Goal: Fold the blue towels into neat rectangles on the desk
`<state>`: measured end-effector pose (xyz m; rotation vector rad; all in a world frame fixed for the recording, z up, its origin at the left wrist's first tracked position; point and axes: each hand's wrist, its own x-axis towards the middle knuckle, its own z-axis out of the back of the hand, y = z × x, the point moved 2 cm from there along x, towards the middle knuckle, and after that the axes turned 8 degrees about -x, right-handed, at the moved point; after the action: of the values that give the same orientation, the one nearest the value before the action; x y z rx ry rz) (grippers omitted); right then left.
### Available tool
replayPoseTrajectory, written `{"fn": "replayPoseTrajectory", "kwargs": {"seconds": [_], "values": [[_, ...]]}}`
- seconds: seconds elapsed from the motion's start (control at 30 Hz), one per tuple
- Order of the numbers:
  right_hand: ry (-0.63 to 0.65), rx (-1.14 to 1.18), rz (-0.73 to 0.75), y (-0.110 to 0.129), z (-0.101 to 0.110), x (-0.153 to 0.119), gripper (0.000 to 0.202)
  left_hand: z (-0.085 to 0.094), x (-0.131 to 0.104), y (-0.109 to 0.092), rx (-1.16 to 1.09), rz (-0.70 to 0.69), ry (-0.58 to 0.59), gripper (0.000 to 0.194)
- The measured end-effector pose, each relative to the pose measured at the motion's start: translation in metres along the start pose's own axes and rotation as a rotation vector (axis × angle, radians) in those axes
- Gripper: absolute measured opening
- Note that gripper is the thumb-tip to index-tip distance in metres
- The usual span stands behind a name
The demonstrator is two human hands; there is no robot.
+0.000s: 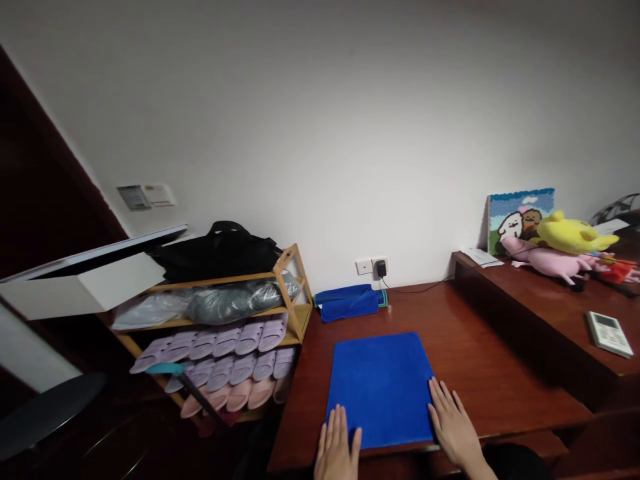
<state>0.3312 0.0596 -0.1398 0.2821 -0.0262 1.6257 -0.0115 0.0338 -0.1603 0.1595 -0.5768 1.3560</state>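
A blue cloth (381, 387) lies spread flat on the brown wooden table (480, 373), its near edge close to the table's front. My left hand (338, 443) rests at the cloth's near left corner, palm down with the fingers stretched out. On the right side, my right hand (454, 421) lies flat with fingers apart, its fingertips touching the cloth's right edge. Neither hand grips anything. Against the wall behind sits a folded stack of blue cloths (349, 303).
Left of the table stands a wooden rack (295, 293) with several slippers (245, 337) and a black bag (220, 253) on top. A raised ledge on the right carries plush toys (570, 233) and a white remote-like device (610, 333). A plug (381, 268) trails a black cable.
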Motion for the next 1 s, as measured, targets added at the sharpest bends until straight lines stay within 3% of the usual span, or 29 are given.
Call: {"fn": "replayPoseTrajectory", "kwargs": {"seconds": [0.07,0.17,0.33,0.4,0.47,0.63,0.73,0.8,0.87,1.0], "values": [[-0.014,0.008,0.001,0.000,0.001,0.000,0.064,0.005,-0.010,0.022,0.010,0.015,-0.031,0.067],[-0.069,0.011,-0.001,0.000,0.002,-0.005,0.063,0.008,-0.019,0.035,0.004,-0.020,-0.044,0.066],[-0.161,-0.001,0.015,-0.002,-0.003,-0.026,0.062,0.010,-0.011,0.026,0.005,-0.085,-0.163,0.069],[-0.156,0.006,0.030,-0.002,-0.008,-0.033,0.061,0.013,0.000,0.003,-0.023,-0.119,-0.198,0.069],[-0.160,0.013,0.039,-0.002,-0.011,-0.037,0.060,0.016,0.015,-0.037,-0.086,-0.186,-0.152,0.067],[-0.147,0.029,0.043,-0.003,-0.012,-0.038,0.058,0.011,0.050,-0.161,-0.306,-0.354,0.159,0.063],[-0.099,0.034,0.053,-0.005,-0.012,-0.036,0.057,-0.002,0.058,-0.198,-0.353,-0.349,0.290,0.061],[-0.081,0.041,0.059,-0.006,-0.011,-0.035,0.057,-0.010,0.058,-0.196,-0.349,-0.319,0.313,0.062],[-0.083,0.055,0.060,-0.006,-0.009,-0.035,0.057,-0.014,0.053,-0.175,-0.330,-0.281,0.292,0.062],[-0.090,0.078,0.035,-0.004,-0.008,-0.037,0.059,-0.004,0.034,-0.088,-0.181,-0.119,0.210,0.061]]}}
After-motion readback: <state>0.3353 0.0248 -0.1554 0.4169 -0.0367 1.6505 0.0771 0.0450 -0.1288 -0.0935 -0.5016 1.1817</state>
